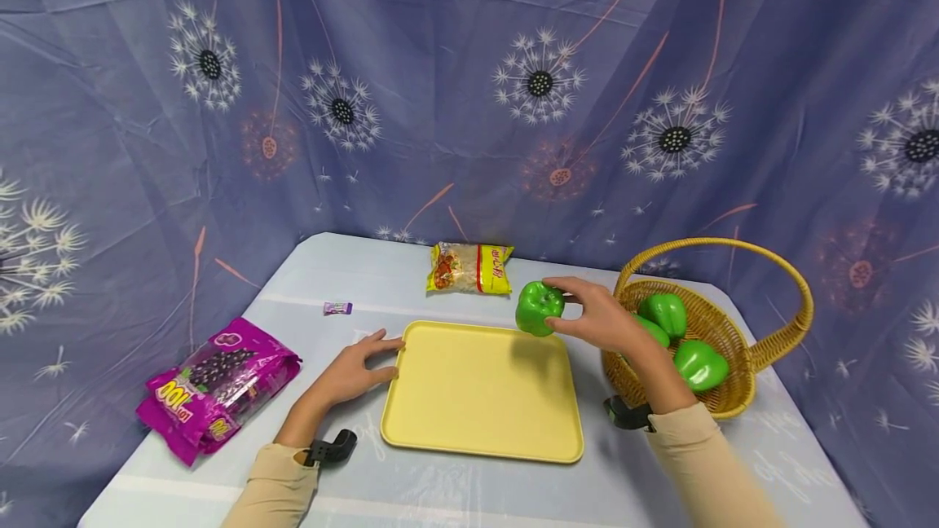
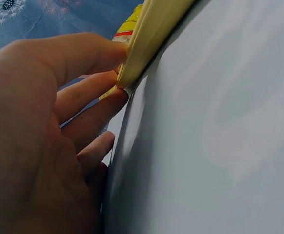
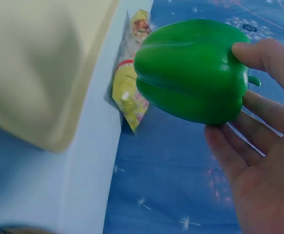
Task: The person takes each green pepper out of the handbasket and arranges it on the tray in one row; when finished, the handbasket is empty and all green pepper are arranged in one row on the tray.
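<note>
My right hand pinches a green bell pepper between thumb and fingers, above the far right corner of a yellow tray. In the right wrist view the pepper lies sideways in the fingers, its stem towards the palm. My left hand touches the tray's left rim with fairly straight fingers. The left wrist view has the thumb and fingertips against the outer side of the tray. Beside my right forearm stands a wicker basket holding several green peppers, partly hidden by the arm.
A yellow snack bag lies behind the tray. To the left are a small purple wrapped candy and a large purple grape-printed bag. The basket's tall handle arches over it. A blue dandelion-patterned cloth hangs behind the table.
</note>
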A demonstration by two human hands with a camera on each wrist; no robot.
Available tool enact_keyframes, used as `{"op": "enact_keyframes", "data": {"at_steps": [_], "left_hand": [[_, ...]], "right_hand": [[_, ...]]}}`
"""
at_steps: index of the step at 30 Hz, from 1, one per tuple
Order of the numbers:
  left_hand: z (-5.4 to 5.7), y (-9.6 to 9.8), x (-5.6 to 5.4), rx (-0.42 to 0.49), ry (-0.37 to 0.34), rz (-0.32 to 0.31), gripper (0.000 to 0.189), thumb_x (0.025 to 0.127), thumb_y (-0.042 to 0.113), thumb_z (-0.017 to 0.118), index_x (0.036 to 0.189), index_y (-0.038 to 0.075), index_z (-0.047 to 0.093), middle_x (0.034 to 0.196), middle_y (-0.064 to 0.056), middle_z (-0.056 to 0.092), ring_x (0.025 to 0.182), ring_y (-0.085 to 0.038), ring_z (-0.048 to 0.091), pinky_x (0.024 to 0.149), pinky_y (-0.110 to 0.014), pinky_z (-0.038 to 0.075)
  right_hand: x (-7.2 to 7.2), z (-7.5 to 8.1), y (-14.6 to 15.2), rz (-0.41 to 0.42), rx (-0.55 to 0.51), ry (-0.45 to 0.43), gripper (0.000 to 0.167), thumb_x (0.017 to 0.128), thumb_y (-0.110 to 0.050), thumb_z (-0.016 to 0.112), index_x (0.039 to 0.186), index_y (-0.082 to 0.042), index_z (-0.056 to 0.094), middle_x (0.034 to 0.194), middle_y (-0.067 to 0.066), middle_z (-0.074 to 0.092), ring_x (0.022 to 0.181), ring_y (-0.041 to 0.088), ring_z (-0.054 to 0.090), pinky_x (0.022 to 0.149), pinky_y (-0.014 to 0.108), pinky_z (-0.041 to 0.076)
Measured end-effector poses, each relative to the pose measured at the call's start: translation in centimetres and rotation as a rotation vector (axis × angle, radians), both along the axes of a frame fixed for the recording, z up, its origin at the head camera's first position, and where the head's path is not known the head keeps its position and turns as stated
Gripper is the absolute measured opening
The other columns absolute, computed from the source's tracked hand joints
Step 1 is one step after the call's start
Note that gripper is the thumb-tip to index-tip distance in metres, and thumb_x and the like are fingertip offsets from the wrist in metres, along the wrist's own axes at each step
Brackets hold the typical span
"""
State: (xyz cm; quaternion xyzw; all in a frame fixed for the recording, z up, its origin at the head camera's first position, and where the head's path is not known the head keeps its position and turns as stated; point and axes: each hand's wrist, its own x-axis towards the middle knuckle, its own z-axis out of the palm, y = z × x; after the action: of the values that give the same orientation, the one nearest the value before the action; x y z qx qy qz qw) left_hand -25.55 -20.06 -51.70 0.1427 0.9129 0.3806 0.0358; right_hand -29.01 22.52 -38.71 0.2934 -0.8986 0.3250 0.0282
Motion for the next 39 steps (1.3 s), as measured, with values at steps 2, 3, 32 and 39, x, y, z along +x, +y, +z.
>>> {"op": "enact_keyframes", "data": {"at_steps": [2, 3, 32, 39], "left_hand": [[0.0, 0.1, 0.0, -0.007, 0.003, -0.005, 0.05, 0.086, 0.037, 0.07, 0.134, 0.025, 0.059, 0.151, -0.015, 0.035, 0.138, -0.041, 0.026, 0.107, -0.063, 0.021], [0.0, 0.1, 0.0, -0.007, 0.0, -0.003, 0.05, 0.086, 0.037, 0.07, 0.134, 0.026, 0.059, 0.151, -0.014, 0.035, 0.138, -0.04, 0.026, 0.107, -0.062, 0.021], [0.2, 0.1, 0.6, -0.012, 0.028, -0.02, 0.049, 0.086, 0.034, 0.07, 0.133, 0.023, 0.06, 0.149, -0.019, 0.036, 0.135, -0.042, 0.031, 0.106, -0.062, 0.025], [0.4, 0.2, 0.8, -0.006, 0.016, -0.013, 0.049, 0.086, 0.034, 0.07, 0.132, 0.022, 0.061, 0.149, -0.019, 0.036, 0.136, -0.042, 0.03, 0.107, -0.062, 0.023]], "right_hand": [[-0.1, -0.2, -0.4, 0.006, 0.0, 0.009, 0.064, 0.083, -0.032, 0.076, 0.139, -0.013, 0.051, 0.136, 0.004, 0.053, 0.116, 0.023, 0.055, 0.095, 0.043, 0.047], [-0.2, -0.4, -0.6, 0.01, 0.002, 0.014, 0.064, 0.083, -0.032, 0.076, 0.139, -0.013, 0.051, 0.136, 0.003, 0.053, 0.116, 0.022, 0.055, 0.096, 0.043, 0.046], [-3.4, -4.7, -10.1, 0.065, -0.04, -0.061, 0.063, 0.077, -0.023, 0.078, 0.135, -0.012, 0.055, 0.124, 0.0, 0.059, 0.105, 0.02, 0.058, 0.087, 0.03, 0.05], [-3.7, -5.6, -11.7, 0.09, -0.041, -0.112, 0.064, 0.078, -0.022, 0.077, 0.136, -0.008, 0.054, 0.128, 0.006, 0.057, 0.106, 0.022, 0.059, 0.089, 0.041, 0.051]]}}
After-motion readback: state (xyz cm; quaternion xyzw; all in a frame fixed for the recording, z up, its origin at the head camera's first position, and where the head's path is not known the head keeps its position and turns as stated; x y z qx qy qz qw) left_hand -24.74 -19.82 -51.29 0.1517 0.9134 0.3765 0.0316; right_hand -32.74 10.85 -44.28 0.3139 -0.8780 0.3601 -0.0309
